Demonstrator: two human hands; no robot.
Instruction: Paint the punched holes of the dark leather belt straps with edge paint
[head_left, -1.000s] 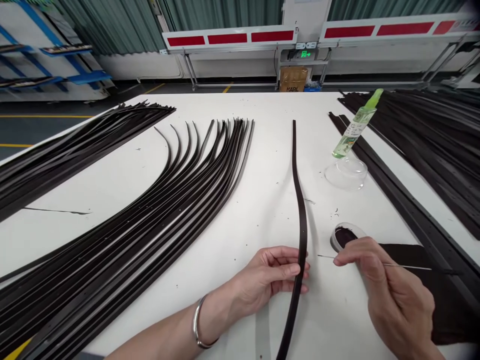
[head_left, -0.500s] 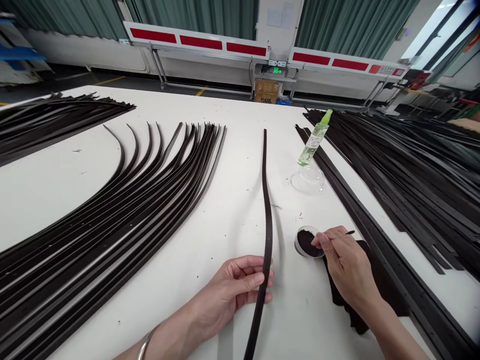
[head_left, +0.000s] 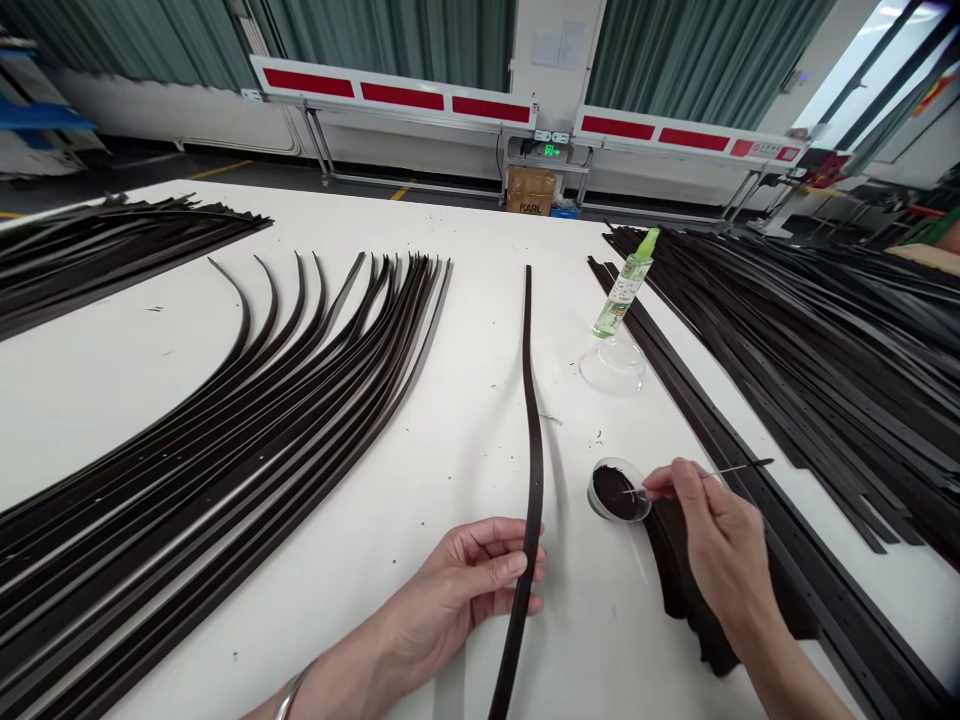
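Note:
Between thumb and fingers, my left hand grips a long black strip, which runs away from me across the white table. My right hand pinches a thin stick with a dark far end pointing right. Its other end reaches into a small clear cup of black material, just left of my fingertips. Under and beside my right wrist lies a black cloth. Behind the cup are a clear round dish and a green spray bottle.
Many black strips fan out on the left, with another pile at the far left. More strips cover the right side. Beyond the table stand a red-and-white bench and a cardboard box.
My right hand has moved right, away from the cup, and more of the stick and the cup's black contents now show. My left hand still holds the strip in nearly the same place.

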